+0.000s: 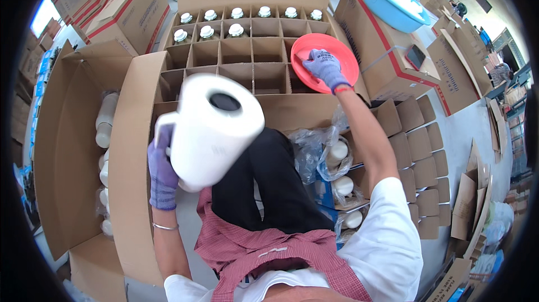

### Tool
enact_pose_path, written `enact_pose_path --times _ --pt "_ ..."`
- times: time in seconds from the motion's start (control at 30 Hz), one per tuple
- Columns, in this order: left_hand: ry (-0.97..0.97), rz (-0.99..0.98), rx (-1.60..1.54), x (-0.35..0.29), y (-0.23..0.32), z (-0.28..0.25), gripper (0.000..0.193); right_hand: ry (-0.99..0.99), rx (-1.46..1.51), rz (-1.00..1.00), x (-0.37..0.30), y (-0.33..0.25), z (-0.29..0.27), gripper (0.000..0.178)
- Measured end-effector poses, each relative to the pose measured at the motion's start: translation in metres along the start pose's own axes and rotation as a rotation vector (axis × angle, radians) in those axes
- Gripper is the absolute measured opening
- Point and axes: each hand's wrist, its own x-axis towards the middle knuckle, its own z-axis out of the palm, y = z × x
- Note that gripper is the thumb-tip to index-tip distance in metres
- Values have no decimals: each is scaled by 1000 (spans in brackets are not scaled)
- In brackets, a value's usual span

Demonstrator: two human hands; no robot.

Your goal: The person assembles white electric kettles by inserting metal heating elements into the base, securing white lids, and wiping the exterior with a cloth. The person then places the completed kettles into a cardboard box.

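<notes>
My left hand (161, 173), in a purple glove, grips the side handle of a white plastic jug (210, 144). The jug is tilted, with a dark round opening in its top, and hangs above my lap near the front edge of a divided carton (191, 97). My right hand (324, 67), also gloved, is inside a round red plastic basin (346, 57), fingers curled; what they hold, if anything, is not clear. That basin lies over the carton's right side. Several bottles with white caps (236, 30) stand in the carton's far compartments.
On my left an open carton (73, 150) holds white bottles (105, 119). Beside my right leg are plastic-wrapped white-capped bottles (342, 185) and cardboard dividers (400, 150). A blue basin (387, 7) with white contents and a phone (415, 57) rest on a closed carton (387, 43).
</notes>
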Motion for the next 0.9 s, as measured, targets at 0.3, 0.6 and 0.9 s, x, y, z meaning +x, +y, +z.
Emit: enact_pose_path --times 0.3,0.6,0.9 --pt "-198 -189 36 -2 -49 -53 44 -127 1271 -27 -30 -13 -12 24" --pt "-527 -488 -86 34 -49 -33 32 411 -315 -1824 -183 -130 -69 29" --pt "-335 -334 11 -15 -17 -14 31 -459 211 -1113 -203 -101 -53 24"
